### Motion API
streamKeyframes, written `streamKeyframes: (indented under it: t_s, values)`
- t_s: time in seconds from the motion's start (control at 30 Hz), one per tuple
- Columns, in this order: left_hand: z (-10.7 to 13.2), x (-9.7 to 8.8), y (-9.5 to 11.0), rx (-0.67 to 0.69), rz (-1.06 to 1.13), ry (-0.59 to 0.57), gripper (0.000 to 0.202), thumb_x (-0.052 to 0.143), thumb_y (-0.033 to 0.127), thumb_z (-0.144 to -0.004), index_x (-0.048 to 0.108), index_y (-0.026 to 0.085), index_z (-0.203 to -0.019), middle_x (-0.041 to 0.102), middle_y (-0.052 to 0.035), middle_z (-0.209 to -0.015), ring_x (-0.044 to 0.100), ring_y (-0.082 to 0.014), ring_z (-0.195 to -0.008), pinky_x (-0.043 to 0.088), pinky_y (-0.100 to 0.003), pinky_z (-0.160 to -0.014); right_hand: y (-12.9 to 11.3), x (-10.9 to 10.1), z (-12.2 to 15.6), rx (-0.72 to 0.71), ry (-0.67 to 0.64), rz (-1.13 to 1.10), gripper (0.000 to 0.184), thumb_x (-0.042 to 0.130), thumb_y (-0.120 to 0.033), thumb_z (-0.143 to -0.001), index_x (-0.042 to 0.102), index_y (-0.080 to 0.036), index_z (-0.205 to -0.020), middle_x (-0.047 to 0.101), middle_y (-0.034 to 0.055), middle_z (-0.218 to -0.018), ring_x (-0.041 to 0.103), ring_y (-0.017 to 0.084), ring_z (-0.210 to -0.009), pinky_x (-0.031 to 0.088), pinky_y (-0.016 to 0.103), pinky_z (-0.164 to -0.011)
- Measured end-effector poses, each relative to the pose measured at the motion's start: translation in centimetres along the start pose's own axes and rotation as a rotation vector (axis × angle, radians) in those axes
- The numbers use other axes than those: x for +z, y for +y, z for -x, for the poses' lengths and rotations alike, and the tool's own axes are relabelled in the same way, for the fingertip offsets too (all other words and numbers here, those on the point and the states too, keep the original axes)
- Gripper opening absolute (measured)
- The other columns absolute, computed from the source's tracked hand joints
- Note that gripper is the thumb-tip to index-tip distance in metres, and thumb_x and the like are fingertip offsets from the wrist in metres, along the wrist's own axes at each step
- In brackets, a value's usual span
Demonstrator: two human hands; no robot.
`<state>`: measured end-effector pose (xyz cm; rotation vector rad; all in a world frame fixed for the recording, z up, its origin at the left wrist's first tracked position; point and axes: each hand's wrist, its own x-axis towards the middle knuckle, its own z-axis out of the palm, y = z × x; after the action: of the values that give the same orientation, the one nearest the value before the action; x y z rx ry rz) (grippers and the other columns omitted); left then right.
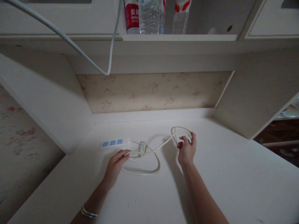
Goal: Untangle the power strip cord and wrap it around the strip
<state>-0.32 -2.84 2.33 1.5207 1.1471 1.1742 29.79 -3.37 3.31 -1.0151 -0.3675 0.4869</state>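
A white power cord (161,145) runs between my two hands above a white desktop. My left hand (116,164) pinches the cord between thumb and fingers at the left. At the right, my right hand (187,149) has its fingers curled at a loop of the same cord, thumb and index apart, with the loop lying against the fingertips. More of the cord lies in loose loops on the desktop between the hands. Just beyond my left hand lies a white power strip (126,142) with blue socket faces, joined to the cord at its right end.
The white desktop (149,199) is bounded by side panels and a flowered back wall (149,91). Overhead, a shelf (179,38) holds several plastic bottles (150,17). A thick white cable (70,42) hangs down at the upper left.
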Motion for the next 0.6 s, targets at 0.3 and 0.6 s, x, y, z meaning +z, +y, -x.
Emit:
streamKeyframes:
  t_s: [0.3, 0.6]
  values:
    - [-0.4, 0.6, -0.8, 0.176, -0.173, 0.202, 0.027, 0.057, 0.034, -0.082, 0.069, 0.021, -0.102, 0.062, -0.0082, -0.118, 0.054, -0.021, -0.114, 0.04, -0.038, -0.102, 1.2, 1.7, 8.6, 0.113, -0.795, 0.219, 0.064, 0.064, -0.038, -0.079, 0.039, -0.027, -0.137, 0.062, 0.0001, -0.093, 0.053, 0.008, -0.056, 0.044, 0.023, -0.053]
    - [2.4, 2.5, 1.5, 0.323, -0.316, 0.125, 0.028, 0.047, 0.027, -0.09, 0.065, 0.025, -0.111, 0.054, -0.0081, -0.131, 0.049, -0.0206, -0.123, 0.041, -0.041, -0.104, -1.8, 3.0, 12.4, 0.305, -0.95, 0.083, 0.043, 0.045, -0.055, -0.089, 0.065, -0.017, -0.094, 0.064, 0.0028, -0.073, 0.056, 0.013, -0.063, 0.044, 0.028, -0.066]
